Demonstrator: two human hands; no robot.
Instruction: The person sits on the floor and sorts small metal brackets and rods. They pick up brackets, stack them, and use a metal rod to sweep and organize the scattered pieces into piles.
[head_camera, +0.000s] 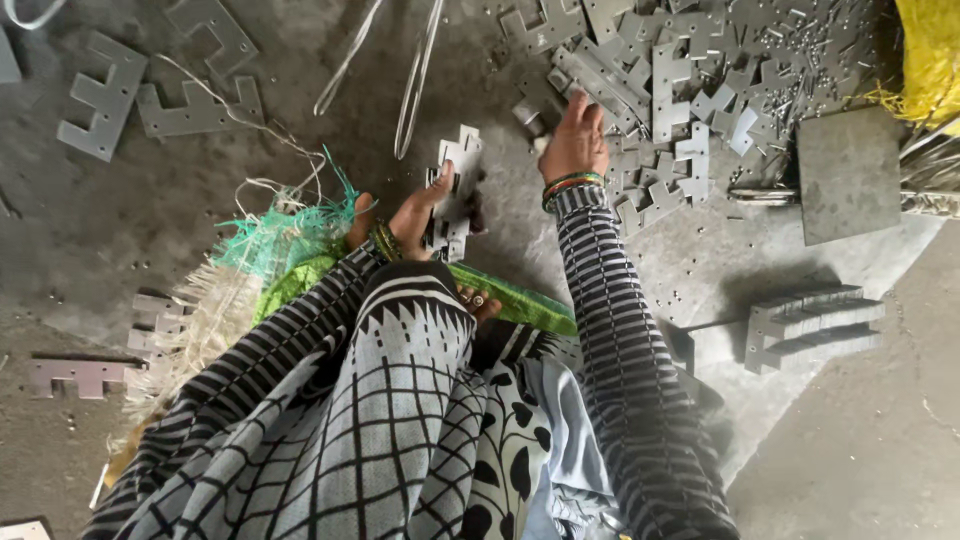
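Note:
My left hand (418, 212) grips a stack of flat grey notched metal plates (457, 190), held upright just above the floor in front of my knee. My right hand (575, 135) reaches forward, fingers curled down onto the near edge of a heap of similar loose metal plates (680, 90) spread over the floor. Bangles circle both wrists, and striped black-and-grey sleeves cover both arms.
A neat stack of plates (812, 325) lies at the right. A square grey slab (848, 172) sits beyond it, beside a yellow sack (930, 55). Loose plates (150, 95) lie at the far left, others (85, 375) at the near left. Green woven sacking (290, 245) lies under my legs.

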